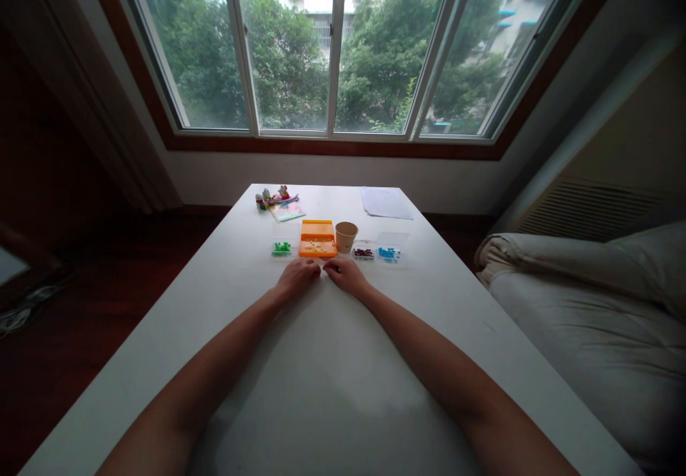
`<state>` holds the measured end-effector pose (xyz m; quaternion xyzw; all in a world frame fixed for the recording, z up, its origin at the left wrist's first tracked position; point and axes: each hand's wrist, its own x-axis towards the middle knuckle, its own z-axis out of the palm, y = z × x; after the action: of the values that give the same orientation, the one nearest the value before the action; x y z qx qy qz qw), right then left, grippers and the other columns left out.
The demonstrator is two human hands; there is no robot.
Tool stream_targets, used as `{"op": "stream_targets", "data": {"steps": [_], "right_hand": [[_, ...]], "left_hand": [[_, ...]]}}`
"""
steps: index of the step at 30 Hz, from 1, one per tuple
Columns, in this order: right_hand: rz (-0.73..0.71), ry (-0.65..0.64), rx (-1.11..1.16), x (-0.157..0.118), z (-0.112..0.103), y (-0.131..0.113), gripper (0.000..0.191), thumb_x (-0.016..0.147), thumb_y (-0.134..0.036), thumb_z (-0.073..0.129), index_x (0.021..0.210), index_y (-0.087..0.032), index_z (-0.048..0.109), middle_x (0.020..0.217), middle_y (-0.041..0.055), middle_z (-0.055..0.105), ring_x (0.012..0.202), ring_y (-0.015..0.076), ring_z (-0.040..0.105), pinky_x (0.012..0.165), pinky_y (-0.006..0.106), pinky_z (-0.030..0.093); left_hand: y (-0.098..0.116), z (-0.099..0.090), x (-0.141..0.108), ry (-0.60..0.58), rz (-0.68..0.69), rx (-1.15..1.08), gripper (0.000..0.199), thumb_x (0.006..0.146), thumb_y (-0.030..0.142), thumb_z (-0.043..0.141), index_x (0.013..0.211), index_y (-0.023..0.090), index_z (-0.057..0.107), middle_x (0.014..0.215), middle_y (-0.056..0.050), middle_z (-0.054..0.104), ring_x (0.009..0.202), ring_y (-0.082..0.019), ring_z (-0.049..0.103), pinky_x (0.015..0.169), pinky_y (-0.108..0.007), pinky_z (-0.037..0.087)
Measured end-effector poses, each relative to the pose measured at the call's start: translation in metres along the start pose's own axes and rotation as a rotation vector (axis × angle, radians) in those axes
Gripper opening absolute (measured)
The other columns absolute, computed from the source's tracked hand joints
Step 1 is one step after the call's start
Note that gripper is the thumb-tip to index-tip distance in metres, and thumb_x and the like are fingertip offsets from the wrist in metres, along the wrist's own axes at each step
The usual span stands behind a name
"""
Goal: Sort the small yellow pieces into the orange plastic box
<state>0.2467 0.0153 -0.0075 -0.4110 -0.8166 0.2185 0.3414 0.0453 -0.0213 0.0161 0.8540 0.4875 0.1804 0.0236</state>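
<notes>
My left hand [299,276] rests on the white table with its fingers curled in. Close beside it lies my right hand [346,276], fingers bent and drawn together, a narrow gap between the two. Whatever either may hold is hidden or too small to see. Just beyond them an orange box [318,236] lies opened, small pale pieces in its near half. A brown paper cup [346,236] stands upright at its right. Clear boxes hold green pieces [281,249] on the left, dark red pieces [363,253] and blue pieces [389,254] on the right.
At the table's far left are small colourful figures [276,197] and a pastel-patterned sheet [288,211]. White paper [386,203] lies at the far right. A pale padded couch [584,326] flanks the table's right side; a window [332,54] is behind it.
</notes>
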Motion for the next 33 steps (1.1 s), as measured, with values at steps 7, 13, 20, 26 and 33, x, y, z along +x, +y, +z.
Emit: {"op": "stream_targets", "data": {"steps": [7, 13, 20, 26, 33], "right_hand": [[0.075, 0.116, 0.002, -0.001, -0.001, 0.0, 0.016, 0.087, -0.022, 0.06, 0.089, -0.021, 0.075, 0.082, 0.0018, 0.073, 0.072, 0.0161, 0.061, 0.069, 0.026, 0.043], [0.097, 0.166, -0.031, -0.001, -0.001, 0.001, 0.015, 0.085, -0.022, 0.06, 0.087, -0.022, 0.075, 0.078, 0.0005, 0.072, 0.07, 0.0155, 0.06, 0.068, 0.025, 0.042], [0.125, 0.16, 0.019, -0.001, -0.001, 0.003, 0.016, 0.086, -0.024, 0.059, 0.088, -0.022, 0.075, 0.073, 0.0001, 0.07, 0.067, 0.0147, 0.058, 0.065, 0.024, 0.041], [0.105, 0.14, 0.033, -0.001, 0.001, 0.006, 0.015, 0.086, -0.024, 0.06, 0.088, -0.021, 0.075, 0.073, -0.0002, 0.069, 0.066, 0.0141, 0.057, 0.065, 0.024, 0.041], [0.066, 0.098, 0.049, -0.002, 0.002, 0.009, 0.016, 0.087, -0.023, 0.061, 0.091, -0.022, 0.076, 0.074, -0.0002, 0.069, 0.065, 0.0136, 0.057, 0.065, 0.024, 0.041]], "left_hand": [[0.006, 0.001, 0.002, 0.011, 0.054, -0.004, 0.017, 0.09, 0.019, 0.056, 0.086, 0.018, 0.072, 0.09, -0.009, 0.068, 0.083, -0.02, 0.059, 0.079, -0.032, 0.046], [0.003, 0.005, 0.001, 0.033, 0.003, -0.066, 0.017, 0.091, 0.018, 0.054, 0.087, 0.019, 0.071, 0.093, -0.007, 0.068, 0.084, -0.018, 0.06, 0.078, -0.03, 0.046], [-0.017, 0.005, 0.012, 0.187, -0.113, -0.177, 0.018, 0.094, 0.025, 0.053, 0.091, 0.02, 0.07, 0.095, -0.006, 0.068, 0.084, -0.017, 0.061, 0.076, -0.028, 0.045], [-0.043, -0.006, 0.033, 0.326, -0.276, -0.209, 0.019, 0.093, 0.024, 0.053, 0.094, 0.019, 0.071, 0.096, -0.006, 0.07, 0.078, -0.015, 0.062, 0.077, -0.027, 0.046], [-0.044, -0.005, 0.048, 0.354, -0.332, -0.155, 0.022, 0.095, 0.026, 0.051, 0.099, 0.02, 0.072, 0.101, -0.006, 0.071, 0.077, -0.015, 0.062, 0.077, -0.026, 0.045]]}}
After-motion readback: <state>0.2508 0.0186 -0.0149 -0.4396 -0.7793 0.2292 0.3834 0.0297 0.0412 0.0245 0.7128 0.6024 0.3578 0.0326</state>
